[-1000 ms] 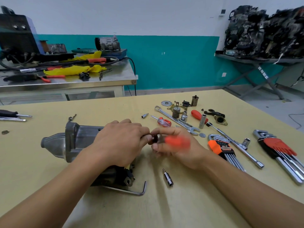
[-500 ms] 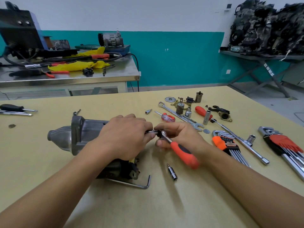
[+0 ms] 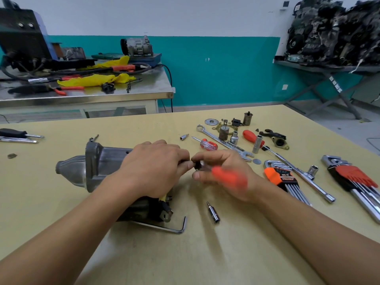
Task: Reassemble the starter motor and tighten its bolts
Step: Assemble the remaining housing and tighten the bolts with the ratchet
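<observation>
On my feed the starter motor (image 3: 102,161) lies on its side on the yellow table (image 3: 205,254), and I see the left hand (image 3: 152,169) curled over its near end, gripping it. The right hand (image 3: 222,161) grips the orange-handled ratchet (image 3: 228,177), blurred, its dark head just beside the left fingertips. An L-shaped hex key (image 3: 164,227) lies against the motor, a loose socket (image 3: 213,212) near it.
</observation>
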Available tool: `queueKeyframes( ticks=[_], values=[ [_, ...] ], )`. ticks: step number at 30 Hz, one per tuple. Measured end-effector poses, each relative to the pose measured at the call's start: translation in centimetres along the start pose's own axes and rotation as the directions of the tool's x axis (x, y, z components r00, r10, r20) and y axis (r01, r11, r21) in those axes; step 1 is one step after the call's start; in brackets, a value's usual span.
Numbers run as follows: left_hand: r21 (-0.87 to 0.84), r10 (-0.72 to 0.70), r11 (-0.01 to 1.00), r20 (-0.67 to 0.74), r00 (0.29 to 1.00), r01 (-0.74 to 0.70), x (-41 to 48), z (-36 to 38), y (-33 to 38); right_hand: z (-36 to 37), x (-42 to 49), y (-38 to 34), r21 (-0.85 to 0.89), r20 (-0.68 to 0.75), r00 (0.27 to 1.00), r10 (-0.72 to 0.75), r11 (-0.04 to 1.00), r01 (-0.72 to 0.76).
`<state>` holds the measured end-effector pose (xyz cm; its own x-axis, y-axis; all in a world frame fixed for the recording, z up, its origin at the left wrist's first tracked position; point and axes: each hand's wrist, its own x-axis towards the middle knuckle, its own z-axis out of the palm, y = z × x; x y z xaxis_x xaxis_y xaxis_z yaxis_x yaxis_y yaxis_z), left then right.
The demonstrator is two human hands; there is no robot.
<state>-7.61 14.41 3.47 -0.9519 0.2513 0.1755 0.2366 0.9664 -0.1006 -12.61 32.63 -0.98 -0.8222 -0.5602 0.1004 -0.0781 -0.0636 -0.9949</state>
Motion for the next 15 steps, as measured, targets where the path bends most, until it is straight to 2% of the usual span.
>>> queueKeyframes(
  ticks=[3,6,10,12,15],
  values=[
    [0.018,-0.001,1.000,-0.008,1.000,0.001,0.0,0.1,0.0,0.0,0.0,0.0,-0.073,-0.004,1.000,-0.021,0.997,0.021],
    [0.001,-0.008,1.000,-0.034,0.999,0.008,-0.1,0.0,0.0,0.3,0.0,-0.9,-0.003,0.026,0.993,0.113,0.994,-0.113],
    [-0.009,0.011,1.000,-0.028,1.000,-0.012,-0.2,0.0,0.0,0.8,1.0,-1.0,-0.082,-0.052,0.969,0.242,0.966,-0.246],
    [-0.003,0.019,1.000,-0.008,1.000,-0.019,-0.2,0.0,0.0,0.6,0.9,-1.0,-0.057,-0.015,0.977,0.211,0.976,-0.211],
    [0.011,0.009,1.000,0.010,1.000,-0.009,0.0,-0.1,-0.1,-0.1,0.3,-0.5,0.009,0.048,0.995,0.085,0.996,-0.085]
  ],
)
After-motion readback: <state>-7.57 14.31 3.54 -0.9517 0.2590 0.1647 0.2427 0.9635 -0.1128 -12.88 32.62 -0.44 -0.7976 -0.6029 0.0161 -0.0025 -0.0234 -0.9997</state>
